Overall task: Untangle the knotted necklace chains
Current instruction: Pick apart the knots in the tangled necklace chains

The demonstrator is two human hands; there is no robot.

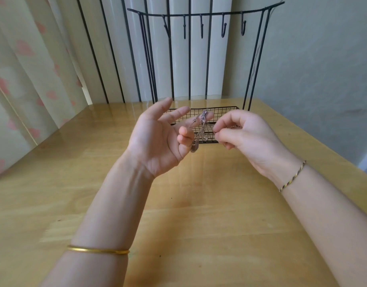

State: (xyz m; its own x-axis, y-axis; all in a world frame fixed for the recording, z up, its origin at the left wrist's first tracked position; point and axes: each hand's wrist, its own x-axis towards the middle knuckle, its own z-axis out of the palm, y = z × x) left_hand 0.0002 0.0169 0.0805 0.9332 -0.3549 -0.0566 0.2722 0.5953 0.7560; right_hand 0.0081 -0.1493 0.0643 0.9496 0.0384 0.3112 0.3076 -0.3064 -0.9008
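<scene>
The necklace chains (202, 127) smear into a silvery blur, knot too fine to read; left hand (157, 137) and right hand (243, 136) cover the mesh tray (226, 112) middle; forearms run off the bottom edge.

A single wide-angle view, worn on the person's head, looks forward and down across a wooden table (199, 214). The forearms (108, 204) enter from the bottom edge; the left hand (155, 139) and right hand (247, 137) sit close to the lens at mid-frame. Beyond them the camera faces a black wire jewellery rack (201, 15) against the wall (313, 69), with a curtain (23, 69) at the left
</scene>
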